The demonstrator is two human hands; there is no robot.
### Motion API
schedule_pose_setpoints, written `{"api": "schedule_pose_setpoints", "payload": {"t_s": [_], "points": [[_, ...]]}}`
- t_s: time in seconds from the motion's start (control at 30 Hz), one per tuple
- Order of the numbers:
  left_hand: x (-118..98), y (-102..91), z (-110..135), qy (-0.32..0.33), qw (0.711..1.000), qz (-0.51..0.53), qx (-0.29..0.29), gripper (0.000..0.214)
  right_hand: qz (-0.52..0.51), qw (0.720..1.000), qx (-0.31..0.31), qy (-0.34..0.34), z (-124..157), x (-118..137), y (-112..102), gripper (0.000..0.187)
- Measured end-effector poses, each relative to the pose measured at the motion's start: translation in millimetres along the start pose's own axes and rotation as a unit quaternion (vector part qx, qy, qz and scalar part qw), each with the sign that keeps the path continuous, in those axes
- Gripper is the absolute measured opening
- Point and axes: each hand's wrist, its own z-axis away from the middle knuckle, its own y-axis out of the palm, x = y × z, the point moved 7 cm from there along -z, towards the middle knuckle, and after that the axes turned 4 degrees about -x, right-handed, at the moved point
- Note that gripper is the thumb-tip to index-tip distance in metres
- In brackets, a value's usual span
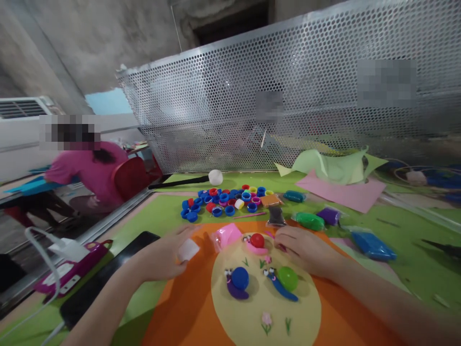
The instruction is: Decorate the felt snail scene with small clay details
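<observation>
Purple marks a socket block on the green table; beyond it a person in pink sits. A white piece shows between the left hand's thumb and fingers, their grip unclear. Three snails lie on the orange sheet's yellow oval, bottle caps and a perforated metal screen behind. The right hand's fingers curl together beside the red-shelled snail; whether they clamp anything, I cannot tell.

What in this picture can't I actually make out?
All in the head view:
- Right hand: its curled fingers hide whether it grips anything.
- Left hand: its fingers partly cover the white piece, so the grip is unclear.
- Dark tool: cut off by the right edge.
- Shapes behind the perforated panel: blurred and broken up by its mesh.
</observation>
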Motion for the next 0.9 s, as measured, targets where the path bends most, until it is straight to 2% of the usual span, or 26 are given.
{"api": "schedule_pose_setpoints", "payload": {"t_s": [0.27,0.5,0.67,0.9], "points": [[30,-6.1,8,-0.094,0.995,0.029,0.017,0.085,0.008,1.0,-0.005,-0.015,1,1,-1,0.023],[47,2.5,10,-0.079,0.996,0.048,0.003,0.067,0.036,0.999,-0.028,-0.016,0,1,-1,0.02],[38,0.9,5,-0.053,0.998,0.042,-0.012,0.043,0.067,0.994,-0.081,0.002,2,-6,-5,0.019],[20,-16.4,4,-0.058,0.997,0.04,-0.042,0.036,0.089,0.975,-0.183,0.085,6,-30,-15,0.028]]}}
